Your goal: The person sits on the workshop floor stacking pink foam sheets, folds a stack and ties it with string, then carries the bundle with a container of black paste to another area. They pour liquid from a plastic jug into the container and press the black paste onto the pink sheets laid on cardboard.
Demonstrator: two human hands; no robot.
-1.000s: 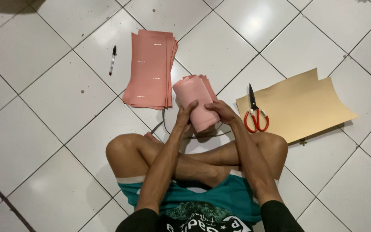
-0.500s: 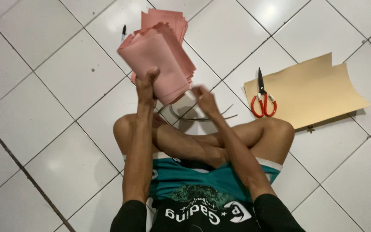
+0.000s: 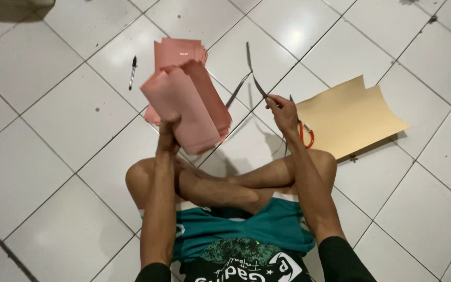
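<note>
Now | left hand (image 3: 167, 137) grips pink paper stack (image 3: 189, 102) | right hand (image 3: 283, 112) pinches thin dark band (image 3: 254, 78)

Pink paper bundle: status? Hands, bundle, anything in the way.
Left hand grips pink paper bundle, raised off the floor. Right hand pinches thin dark strip. More pink sheets behind; scissors beside right hand.

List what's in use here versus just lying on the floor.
In use:
left hand holding the pink paper bundle
right hand pinching a thin dark strap

Lying about:
pen
pink stack on floor
tan sheet
red-handled scissors
</note>
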